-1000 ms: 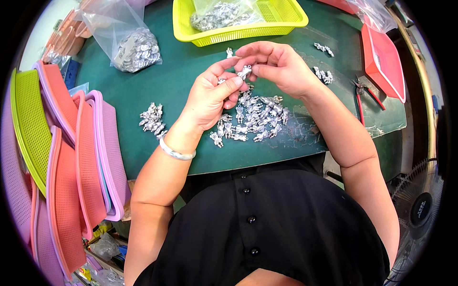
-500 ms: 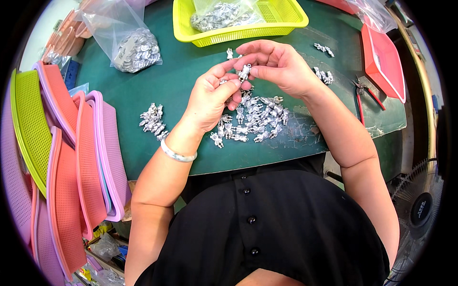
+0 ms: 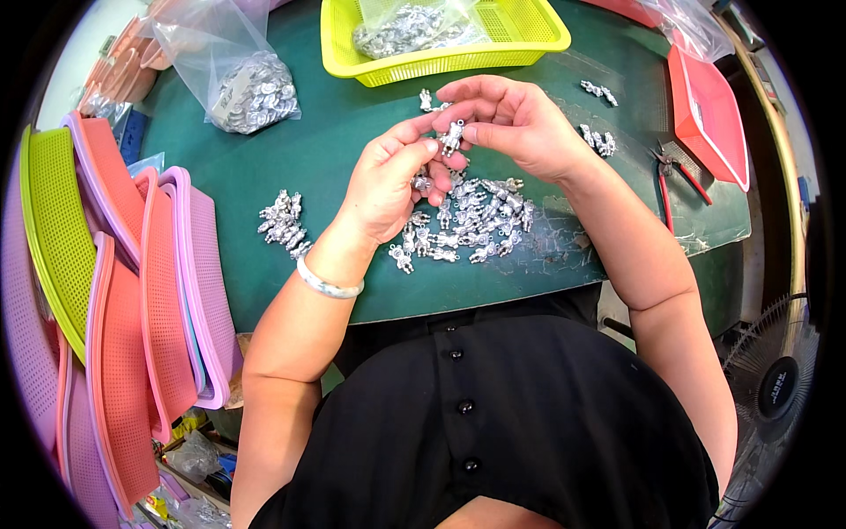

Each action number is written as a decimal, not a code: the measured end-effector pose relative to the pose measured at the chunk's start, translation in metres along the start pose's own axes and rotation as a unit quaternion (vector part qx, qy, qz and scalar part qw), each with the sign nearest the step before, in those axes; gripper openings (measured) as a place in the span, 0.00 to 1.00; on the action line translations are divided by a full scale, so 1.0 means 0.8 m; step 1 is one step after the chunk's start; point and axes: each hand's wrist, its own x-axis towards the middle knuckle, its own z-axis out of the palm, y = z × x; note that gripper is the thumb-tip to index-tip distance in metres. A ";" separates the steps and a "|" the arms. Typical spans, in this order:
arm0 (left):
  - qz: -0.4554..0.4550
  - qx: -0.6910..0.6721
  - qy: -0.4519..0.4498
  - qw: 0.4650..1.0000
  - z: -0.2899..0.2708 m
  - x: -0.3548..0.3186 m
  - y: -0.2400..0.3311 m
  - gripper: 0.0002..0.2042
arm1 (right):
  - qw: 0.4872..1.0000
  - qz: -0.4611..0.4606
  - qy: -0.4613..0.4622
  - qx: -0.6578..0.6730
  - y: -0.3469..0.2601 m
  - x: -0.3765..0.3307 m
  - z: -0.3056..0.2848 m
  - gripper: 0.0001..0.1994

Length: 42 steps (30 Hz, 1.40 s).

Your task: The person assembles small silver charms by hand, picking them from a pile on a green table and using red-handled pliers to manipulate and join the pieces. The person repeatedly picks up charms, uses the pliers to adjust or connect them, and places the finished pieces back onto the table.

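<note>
A small silver figure-shaped charm [image 3: 452,138] with a loop on top is pinched by my right hand [image 3: 520,123], its thumb and fingers closed on it. My left hand [image 3: 381,181] touches the charm's side with its fingertips, its fingers curled. A second silver charm [image 3: 421,182] shows in the left hand, under the thumb. Just below both hands lies a loose pile of like charms [image 3: 476,216] on the green tabletop [image 3: 352,304]. Beyond my fingertips are a few more charms [image 3: 429,101], partly hidden.
Small charm groups lie left [image 3: 284,225] and right [image 3: 597,139]. Red-handled pliers [image 3: 665,185] rest beside a pink basket [image 3: 718,123]. A yellow-green basket [image 3: 445,63] and a clear bag of charms [image 3: 256,93] stand at the back. Stacked baskets [image 3: 123,353] line the left; a fan [image 3: 775,388] stands right.
My left thumb has lifted slightly, and the second charm in that hand shows more. The charms beyond my fingertips are more visible. My right hand has barely moved.
</note>
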 end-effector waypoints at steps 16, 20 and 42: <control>0.098 0.156 0.189 0.964 -0.035 -0.035 0.052 0.07 | 0.894 -0.025 -0.054 -0.445 0.007 -0.002 -0.008 0.16; 0.247 0.591 0.279 0.715 -0.090 -0.063 0.039 0.05 | 0.884 -0.097 -0.049 -0.455 0.018 -0.003 -0.004 0.17; 0.050 0.208 0.112 0.970 0.016 0.000 0.016 0.08 | 0.988 -0.085 0.039 -0.121 0.011 -0.003 0.014 0.19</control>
